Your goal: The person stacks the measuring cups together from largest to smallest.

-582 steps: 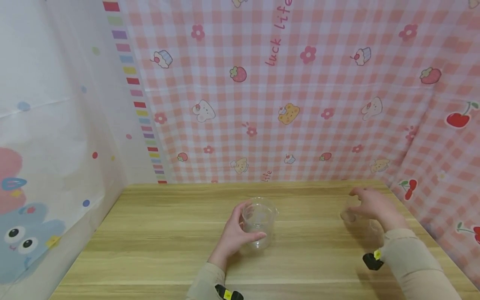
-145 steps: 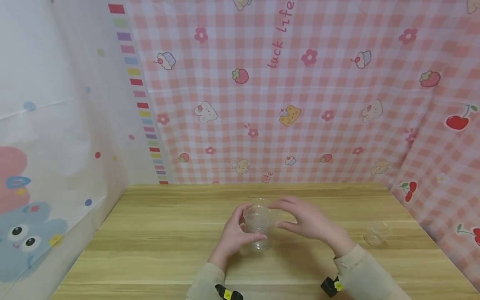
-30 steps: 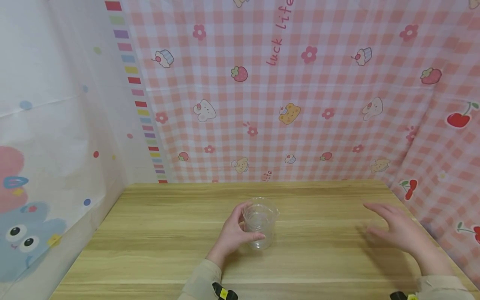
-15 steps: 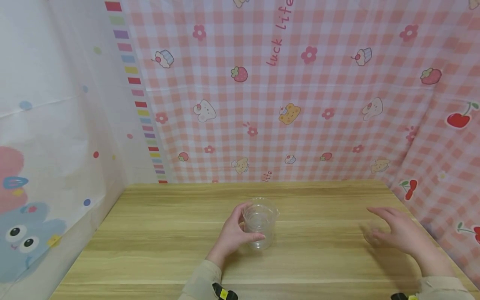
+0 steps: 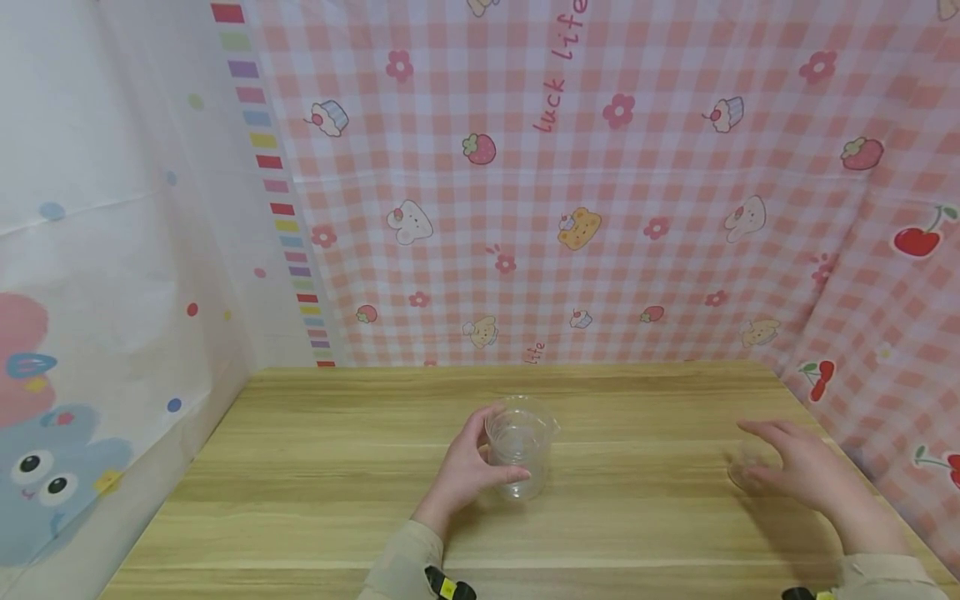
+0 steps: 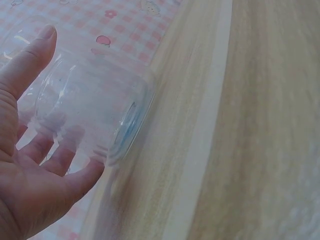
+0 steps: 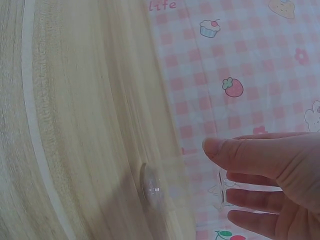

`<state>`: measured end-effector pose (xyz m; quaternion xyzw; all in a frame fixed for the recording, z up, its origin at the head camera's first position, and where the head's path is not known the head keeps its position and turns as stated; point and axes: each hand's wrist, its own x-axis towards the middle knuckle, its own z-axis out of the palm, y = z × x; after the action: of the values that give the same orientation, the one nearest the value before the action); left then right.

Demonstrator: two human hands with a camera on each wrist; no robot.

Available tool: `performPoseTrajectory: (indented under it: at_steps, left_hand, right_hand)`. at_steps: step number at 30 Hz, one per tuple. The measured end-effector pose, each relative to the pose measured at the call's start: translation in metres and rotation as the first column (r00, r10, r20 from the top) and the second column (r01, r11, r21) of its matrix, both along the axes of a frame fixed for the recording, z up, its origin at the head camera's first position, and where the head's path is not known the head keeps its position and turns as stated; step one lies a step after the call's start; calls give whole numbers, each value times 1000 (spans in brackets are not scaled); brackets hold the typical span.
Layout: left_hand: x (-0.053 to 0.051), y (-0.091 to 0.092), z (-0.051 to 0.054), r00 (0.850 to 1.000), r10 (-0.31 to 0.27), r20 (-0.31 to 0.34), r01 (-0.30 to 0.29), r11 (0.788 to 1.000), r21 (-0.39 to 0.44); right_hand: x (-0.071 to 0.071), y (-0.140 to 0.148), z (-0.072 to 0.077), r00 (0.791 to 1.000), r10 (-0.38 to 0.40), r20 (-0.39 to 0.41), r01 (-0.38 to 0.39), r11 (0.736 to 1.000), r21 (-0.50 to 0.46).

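A clear beaker point(image 5: 521, 450) with a pouring lip stands on the wooden table. My left hand point(image 5: 476, 462) grips its left side, thumb in front and fingers behind. Rings show through its wall, like a smaller vessel inside; I cannot tell for sure. The left wrist view shows the beaker point(image 6: 92, 100) lying across the thumb and curled fingers of my left hand point(image 6: 40, 180). At the right, my right hand point(image 5: 802, 462) holds a small clear cup point(image 7: 152, 187) near its rim between thumb and fingers. Its base looks to rest on the table.
The wooden table point(image 5: 360, 500) reaches back to a pink checked cloth point(image 5: 450, 275). A white patterned cloth point(image 5: 150, 250) hangs at the left, a cherry-print cloth point(image 5: 892, 333) at the right. Black wrist cameras point(image 5: 450, 583) are strapped over beige sleeves point(image 5: 405, 558).
My right hand was at the beaker 4.8 s ago and is now at the right. Over the last second it has lowered slightly, and the blurred small cup has come to rest. My left hand keeps still.
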<state>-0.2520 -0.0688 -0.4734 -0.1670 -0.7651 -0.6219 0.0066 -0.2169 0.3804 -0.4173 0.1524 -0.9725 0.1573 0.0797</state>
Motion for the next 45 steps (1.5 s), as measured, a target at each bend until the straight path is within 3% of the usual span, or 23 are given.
performPoseTrajectory:
  at_steps: [14, 45]
  left_hand:
    - [0, 0, 0, 1000, -2, -6, 2, 1000, -3]
    - [2, -1, 1, 1000, -9, 14, 10, 1000, -9]
  right_hand:
    - [-2, 2, 0, 997, -21, 72, 21, 1000, 0]
    - [-5, 1, 0, 1000, 5, 15, -6, 998, 64]
